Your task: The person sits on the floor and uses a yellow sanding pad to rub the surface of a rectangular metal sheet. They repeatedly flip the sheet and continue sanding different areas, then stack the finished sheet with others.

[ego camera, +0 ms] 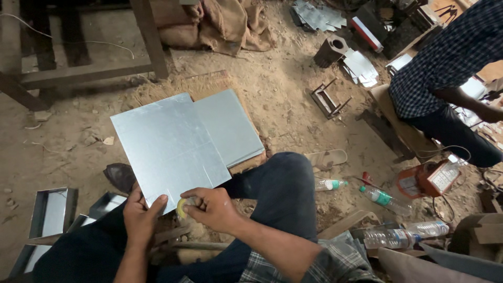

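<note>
Sheet metal [167,144], a flat square with a dull silver shine and faint scuffs, lies slanted in the centre left of the frame, its near corner resting over the person's lap. The left hand [140,216] pinches that lower edge, thumb on top and fingers curled under, so the grip is clamped on the sheet. The right hand [214,208], just beside it at the bottom centre, has its fingers closed together around a small yellow tape measure [182,207], round and only partly showing, which touches the sheet's near edge.

A second metal sheet [230,126], same grey finish, lies partly under the first to the right, on a flat wooden board [249,162] over a straw mat [178,84]. The dirt floor [277,89] is dusty and rough. At lower left stand open metal boxes [50,212] with folded walls. Burlap sacks [220,23] lie crumpled at the top centre beside a dark wooden frame [152,36]. At lower right several clear plastic bottles [390,202] lie on the ground near a red power tool [432,178], with a sandal [327,157] just left of them. In the upper right another person in a checked shirt [450,57] sits amid small cut metal pieces [361,68].
</note>
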